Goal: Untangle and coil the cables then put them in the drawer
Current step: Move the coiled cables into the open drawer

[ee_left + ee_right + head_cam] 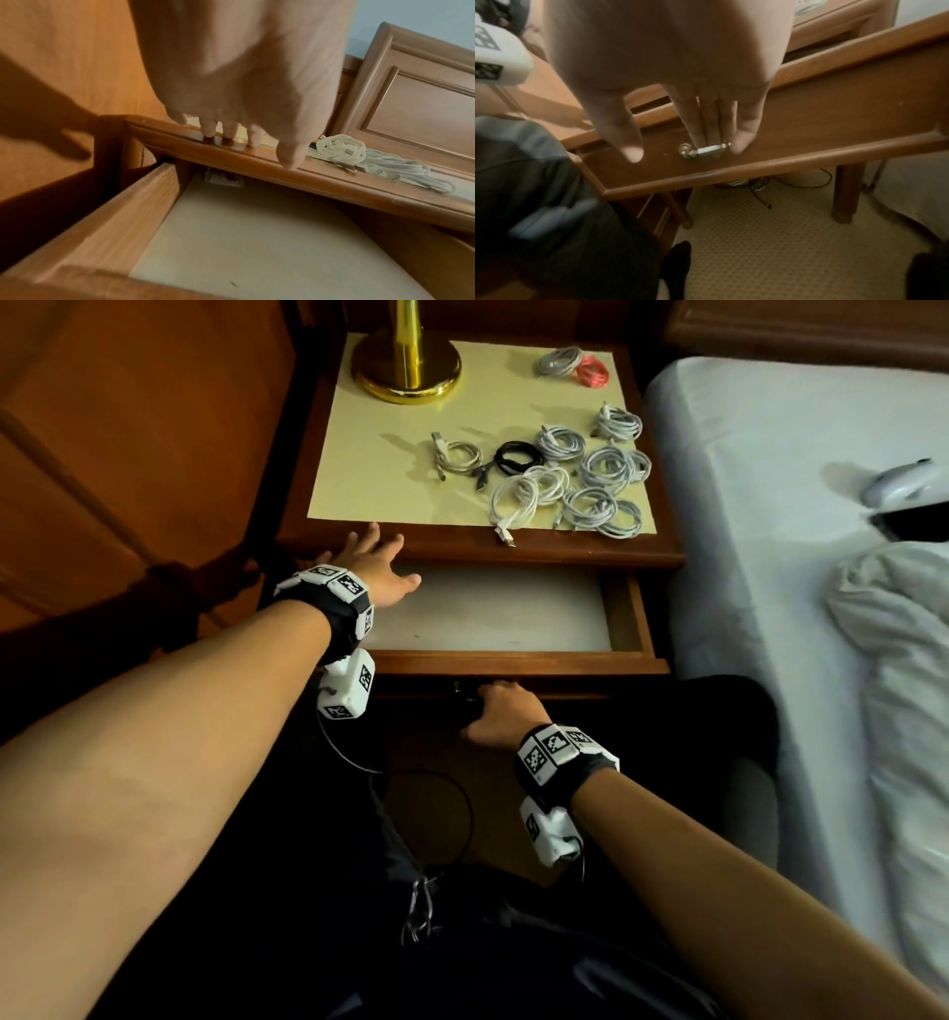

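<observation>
Several coiled white cables (601, 469), a black coil (513, 457) and a red one (593, 372) lie on the cream mat of the nightstand (462, 541). Under its top, the drawer (629, 618) stands pulled out, showing a bare white lining. My left hand (375, 562) rests with spread fingers on the nightstand's front edge; in the left wrist view its fingertips (208, 130) touch the wood, left of white cables (359, 160). My right hand (500, 711) is at the drawer front (834, 121), fingers hooked on the metal handle (706, 152).
A brass lamp base (405, 367) stands at the back left of the mat. A bed (770, 505) with white sheets runs along the right, with a white object (898, 485) on it. A wooden panel (128, 454) closes the left. Loose wires (757, 184) lie on the carpet below.
</observation>
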`<state>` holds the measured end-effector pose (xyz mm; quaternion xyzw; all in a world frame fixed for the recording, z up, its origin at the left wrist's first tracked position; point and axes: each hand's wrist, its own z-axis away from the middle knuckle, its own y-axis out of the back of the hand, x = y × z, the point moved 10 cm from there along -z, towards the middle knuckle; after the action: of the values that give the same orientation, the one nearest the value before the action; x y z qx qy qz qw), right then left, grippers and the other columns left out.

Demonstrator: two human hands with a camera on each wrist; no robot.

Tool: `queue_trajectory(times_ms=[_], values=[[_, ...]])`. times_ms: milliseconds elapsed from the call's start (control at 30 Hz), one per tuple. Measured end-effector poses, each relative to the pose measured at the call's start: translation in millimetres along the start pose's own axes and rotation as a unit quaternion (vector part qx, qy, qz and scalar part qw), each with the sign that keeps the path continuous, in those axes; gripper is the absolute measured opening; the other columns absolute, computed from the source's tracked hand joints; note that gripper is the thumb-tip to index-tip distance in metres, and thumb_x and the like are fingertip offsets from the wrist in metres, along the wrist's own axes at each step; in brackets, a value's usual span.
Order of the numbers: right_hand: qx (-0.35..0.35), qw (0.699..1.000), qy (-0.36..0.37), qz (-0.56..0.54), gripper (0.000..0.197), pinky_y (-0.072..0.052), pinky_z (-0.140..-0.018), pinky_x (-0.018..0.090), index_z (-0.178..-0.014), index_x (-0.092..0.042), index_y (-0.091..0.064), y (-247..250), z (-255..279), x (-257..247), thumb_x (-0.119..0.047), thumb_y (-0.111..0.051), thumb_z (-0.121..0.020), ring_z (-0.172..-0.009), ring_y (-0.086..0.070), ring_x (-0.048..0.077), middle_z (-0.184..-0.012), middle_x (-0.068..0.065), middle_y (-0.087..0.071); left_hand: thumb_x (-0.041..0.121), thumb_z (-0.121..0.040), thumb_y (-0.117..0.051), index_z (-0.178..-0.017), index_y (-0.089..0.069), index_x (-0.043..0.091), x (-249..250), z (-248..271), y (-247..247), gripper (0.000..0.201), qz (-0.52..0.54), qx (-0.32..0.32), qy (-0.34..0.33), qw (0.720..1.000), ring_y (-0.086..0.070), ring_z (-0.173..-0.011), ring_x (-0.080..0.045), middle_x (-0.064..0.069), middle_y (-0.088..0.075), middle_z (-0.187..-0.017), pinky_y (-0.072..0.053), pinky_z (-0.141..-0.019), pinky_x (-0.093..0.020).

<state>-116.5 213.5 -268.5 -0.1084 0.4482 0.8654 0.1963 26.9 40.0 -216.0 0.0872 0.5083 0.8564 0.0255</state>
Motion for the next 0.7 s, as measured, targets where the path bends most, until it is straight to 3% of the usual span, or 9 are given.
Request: queue_trajectory(times_ms=[100,367,567,700], values=[[-0.012,1.000,-0.001,0.005,0.050,-0.049,-0.089,0.032,-0.121,-0.011,-0.060,-3,-1,1,-0.043,-0.064,-0.083,-0.110,-0.059,0.026,-0.120,0.009,-0.062,0.060,-0.093,-0.038,-0.152,-0.006,0.039,-1,0,1,0.070,-0.005,-0.001,-0.006,1.000,0.009,-0.148,-0.019,0.008,0.014,-0.161,-0.003,-0.118,-0.048],[-0.033,0.999,0.002,0.010,0.051,-0.051,-0.073,0.029,-0.098,-0.009,-0.068,-5,-3,-3,-0.057,-0.061,-0.080,-0.082,-0.062,0.020,-0.090,0.004,-0.068,0.058,-0.093,-0.042,-0.151,-0.008,0.040,-3,-2,2,0.070,-0.002,0.010,-0.008,1.000,0.007,-0.149,-0.019,0.009,0.012,-0.161,-0.004,-0.117,-0.049],[-0.041,0.999,0.018,0.012,0.051,-0.046,-0.066,0.027,-0.096,-0.009,-0.068,-18,-1,-8,-0.057,-0.061,-0.079,-0.072,-0.055,0.017,-0.087,0.005,-0.068,0.057,-0.091,-0.046,-0.151,-0.009,0.041,-3,-4,1,0.072,-0.007,0.021,-0.003,1.000,0.006,-0.149,-0.019,0.009,0.012,-0.161,-0.006,-0.117,-0.048],[-0.061,0.998,0.019,0.006,0.050,-0.046,-0.068,0.027,-0.098,-0.009,-0.068,-14,-2,-5,-0.056,-0.060,-0.082,-0.080,-0.058,0.018,-0.086,0.002,-0.064,0.056,-0.091,-0.049,-0.151,-0.009,0.040,-2,-4,3,0.074,-0.009,0.028,-0.001,1.000,0.005,-0.149,-0.019,0.008,0.011,-0.161,-0.006,-0.117,-0.049]])
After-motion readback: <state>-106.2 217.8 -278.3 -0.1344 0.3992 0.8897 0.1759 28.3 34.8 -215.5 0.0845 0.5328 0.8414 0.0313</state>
